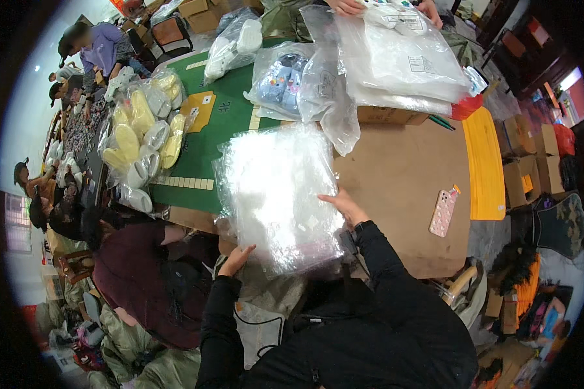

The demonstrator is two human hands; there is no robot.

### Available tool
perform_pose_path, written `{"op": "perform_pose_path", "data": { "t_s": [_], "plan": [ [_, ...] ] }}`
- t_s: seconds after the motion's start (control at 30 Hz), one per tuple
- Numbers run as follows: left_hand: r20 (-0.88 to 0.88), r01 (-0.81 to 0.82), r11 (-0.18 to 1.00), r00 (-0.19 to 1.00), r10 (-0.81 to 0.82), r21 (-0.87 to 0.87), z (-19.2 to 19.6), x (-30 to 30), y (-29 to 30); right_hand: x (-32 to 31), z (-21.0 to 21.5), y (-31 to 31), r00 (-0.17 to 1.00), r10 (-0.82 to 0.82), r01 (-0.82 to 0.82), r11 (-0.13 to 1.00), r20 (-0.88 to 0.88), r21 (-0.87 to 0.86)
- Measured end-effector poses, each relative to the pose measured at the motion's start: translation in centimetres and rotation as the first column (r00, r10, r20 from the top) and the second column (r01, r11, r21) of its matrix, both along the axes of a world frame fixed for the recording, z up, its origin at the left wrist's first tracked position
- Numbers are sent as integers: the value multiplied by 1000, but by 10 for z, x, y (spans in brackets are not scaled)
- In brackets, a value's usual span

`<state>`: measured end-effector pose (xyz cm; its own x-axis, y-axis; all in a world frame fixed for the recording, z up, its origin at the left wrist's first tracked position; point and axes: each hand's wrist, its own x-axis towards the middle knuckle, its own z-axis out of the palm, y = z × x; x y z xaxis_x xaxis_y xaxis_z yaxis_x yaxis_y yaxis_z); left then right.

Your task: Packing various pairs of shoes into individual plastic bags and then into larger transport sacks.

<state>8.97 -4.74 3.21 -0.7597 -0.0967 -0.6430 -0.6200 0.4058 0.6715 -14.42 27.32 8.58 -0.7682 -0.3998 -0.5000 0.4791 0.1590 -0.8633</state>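
Observation:
A thick stack of shiny transparent plastic bags [279,194] is between my hands, over the near edge of the table. My left hand [237,260] grips its lower left corner, the thumb on top and the other fingers mostly hidden underneath. On the right edge of the stack, my right hand [345,206] holds it with the thumb over the top sheet. Glare whitens the middle of the plastic. Just beyond the bags, a pair of blue slippers with small decorations [284,84] lies inside a transparent bag.
Bagged yellow and white slippers [139,129] are heaped at left on the green table cover [204,149]. A larger pile of plastic bags [402,68] rests on a cardboard box, with another person's hands [347,6] behind it. At right are a pink phone [442,212] and a yellow board [485,165].

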Motion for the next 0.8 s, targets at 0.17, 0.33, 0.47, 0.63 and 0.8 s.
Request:
{"op": "perform_pose_path", "data": {
  "t_s": [0.17, 0.33, 0.47, 0.63, 0.8],
  "plan": [
    [54, -69, 997, 996, 67, 40, -5, -6, 27, -21, -15, 11, 974, 95, -109, 993, 204, 56],
    [277, -12, 996, 961, -11, 83, 3, -11, 63, -35, -6, 37, 981, 120, -144, 977, 154, 158],
    [159, -170, 972, 977, 144, 161, 4, -17, 79, -45, -7, 51, 870, 405, -224, 833, -282, 506],
    [222, -197, 949, 964, 143, 245, -1, -14, 68, -120, 35, -24, 438, 418, 222, 808, -796, 546],
    [225, -110, 974, 972, 64, 197, 3, -20, 73, -224, -29, -59, 416, 538, 540, 503, -733, 675]
  ]
}}
